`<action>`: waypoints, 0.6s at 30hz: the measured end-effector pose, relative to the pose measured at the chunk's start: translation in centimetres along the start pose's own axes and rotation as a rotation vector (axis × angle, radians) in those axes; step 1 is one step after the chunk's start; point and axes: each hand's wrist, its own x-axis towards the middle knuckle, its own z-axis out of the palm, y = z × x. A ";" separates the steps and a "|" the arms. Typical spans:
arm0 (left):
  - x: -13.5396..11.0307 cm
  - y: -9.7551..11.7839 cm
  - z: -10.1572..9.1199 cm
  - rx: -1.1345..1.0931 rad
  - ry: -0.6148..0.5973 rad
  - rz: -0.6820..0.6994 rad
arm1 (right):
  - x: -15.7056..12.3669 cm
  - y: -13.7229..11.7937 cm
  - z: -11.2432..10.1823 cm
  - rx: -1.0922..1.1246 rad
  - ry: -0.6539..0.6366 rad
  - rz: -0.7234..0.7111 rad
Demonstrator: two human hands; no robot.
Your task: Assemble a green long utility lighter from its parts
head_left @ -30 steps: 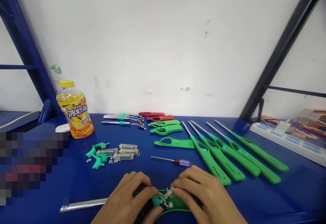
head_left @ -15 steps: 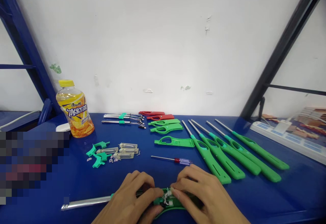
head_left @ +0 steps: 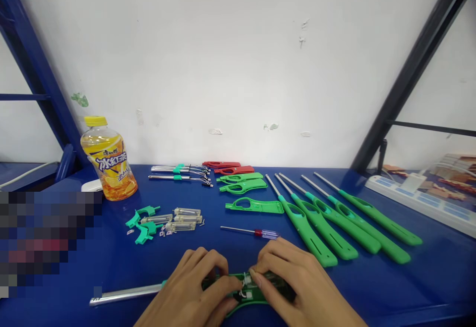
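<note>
- Two hands work nearest me at 6 o'clock. My left hand (head_left: pixel 186 292) and right hand (head_left: pixel 297 287) each have their grip closed, fingertips pinched, on the open green lighter (head_left: pixel 241 295).
- It lies flat on the table (head_left: pixel 390 282), with its metal tube (head_left: pixel 126 295) pointing to 9 o'clock.
- I judge light pressure best. The white wires (head_left: pixel 245 287) look easy to trap, so I would seat them with fingertips only and hold the shell flat.
- Farther off, the screwdriver (head_left: pixel 253 232) lies at 12 o'clock, four whole green lighters (head_left: pixel 327 233) at 1 o'clock, and the bottle (head_left: pixel 108 161) at 10 o'clock.
</note>
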 end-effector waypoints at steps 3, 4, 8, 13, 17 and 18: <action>-0.1 -0.1 0.1 0.005 0.008 0.010 | 0.0 -0.1 -0.1 0.001 0.002 0.004; -0.2 -0.1 0.2 0.008 0.019 0.011 | 0.0 -0.2 -0.1 -0.002 -0.002 0.006; -0.3 0.2 0.1 0.036 0.137 0.010 | -0.5 -0.5 -0.3 -0.047 -0.035 0.035; -1.1 -0.8 -1.0 0.154 0.348 0.011 | -0.9 -0.2 -0.4 -0.096 -0.093 0.161; -3.7 -2.9 -1.8 0.144 0.304 -0.089 | -0.8 0.0 -0.3 -0.098 -0.193 0.230; -4.3 -3.4 -1.9 0.114 0.263 -0.141 | -0.7 0.0 -0.2 -0.097 -0.205 0.238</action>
